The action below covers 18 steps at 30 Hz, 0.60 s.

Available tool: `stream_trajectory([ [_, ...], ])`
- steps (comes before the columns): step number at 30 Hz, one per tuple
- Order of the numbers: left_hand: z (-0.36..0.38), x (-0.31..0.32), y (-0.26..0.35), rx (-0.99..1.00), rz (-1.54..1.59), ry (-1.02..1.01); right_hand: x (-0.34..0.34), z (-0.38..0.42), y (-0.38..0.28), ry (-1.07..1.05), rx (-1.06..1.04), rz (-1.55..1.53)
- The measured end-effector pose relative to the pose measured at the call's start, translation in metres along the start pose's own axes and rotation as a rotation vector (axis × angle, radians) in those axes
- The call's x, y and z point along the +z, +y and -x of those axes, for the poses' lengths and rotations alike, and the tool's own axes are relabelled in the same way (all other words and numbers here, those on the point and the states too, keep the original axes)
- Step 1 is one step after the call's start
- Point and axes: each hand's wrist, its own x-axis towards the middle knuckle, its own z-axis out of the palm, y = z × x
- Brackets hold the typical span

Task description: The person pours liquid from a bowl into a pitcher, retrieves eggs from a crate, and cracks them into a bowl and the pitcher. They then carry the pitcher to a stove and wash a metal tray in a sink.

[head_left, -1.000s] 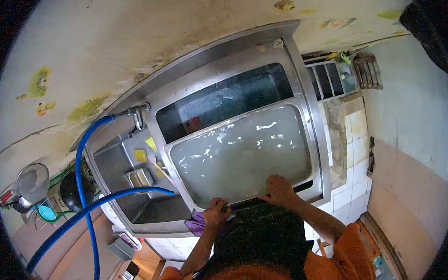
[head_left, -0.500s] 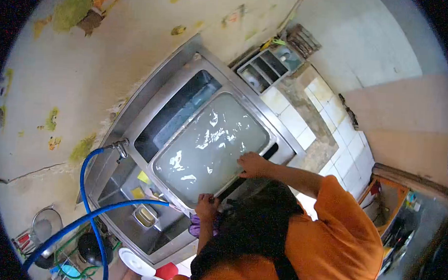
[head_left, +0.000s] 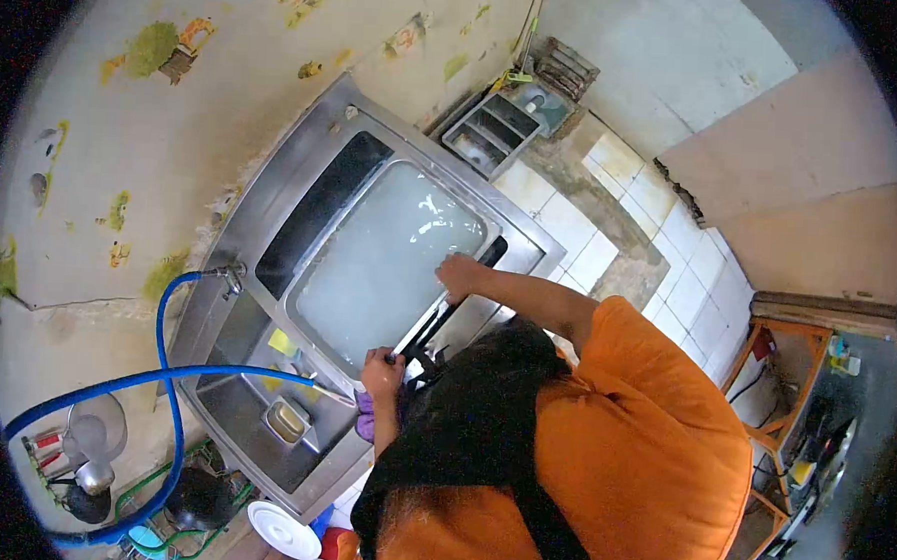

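A large rectangular metal tray (head_left: 297, 306) of cloudy water lies across the double steel sink. My left hand (head_left: 382, 372) is closed on the tray's near rim at its lower corner. Farther along the same side, my right hand (head_left: 459, 278) is curled over the rim, its fingertips partly hidden. Light glints on the rippled water towards the tray's far right. Beside my left hand, a purple cloth (head_left: 365, 417) hangs at the sink edge, and the end of a blue hose (head_left: 234, 373) rests close by.
The left basin (head_left: 225, 390) holds a small container (head_left: 286, 422) and yellow sponges (head_left: 284, 343). A tap (head_left: 230, 277) feeds the hose at the wall. A grey divided caddy (head_left: 493, 134) stands on the tiled counter (head_left: 568, 225). Pans and a white lid (head_left: 284, 529) sit below left.
The view has shifted, so the sink appears farther left. Both hands stay on the tray's near side. The glints on the water have moved towards the far right, leaving the rest smoother.
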Motion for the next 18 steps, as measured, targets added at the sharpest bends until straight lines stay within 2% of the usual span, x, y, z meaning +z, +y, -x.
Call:
stream_trajectory([
  [2, 0.001, 0.002, -0.003, 0.020, 0.029, 0.044, 0.005, 0.000, 0.002, -0.010, 0.017, -0.020],
  [6, -0.001, 0.003, -0.004, 0.002, -0.020, 0.008, -0.005, 0.006, -0.003, 0.029, 0.014, 0.016],
  [8, -0.002, 0.004, -0.008, 0.007, -0.077, -0.031, -0.014, 0.003, -0.008, -0.088, 0.038, 0.056],
  [12, 0.000, 0.005, -0.006, -0.007, -0.070, -0.020, -0.016, 0.004, -0.001, -0.109, -0.005, 0.068],
  [14, -0.003, -0.001, 0.005, -0.065, -0.126, -0.078, -0.004, 0.005, 0.007, 0.050, -0.036, 0.042],
  [15, -0.004, -0.004, 0.015, -0.113, -0.178, -0.109, -0.005, 0.002, 0.010, 0.045, -0.047, 0.043],
  [17, -0.006, -0.002, 0.019, -0.139, -0.252, -0.139, -0.017, -0.002, 0.007, -0.138, -0.057, 0.070],
  [18, -0.009, -0.001, 0.021, -0.149, -0.325, -0.168, -0.022, -0.001, 0.005, -0.147, -0.079, 0.070],
])
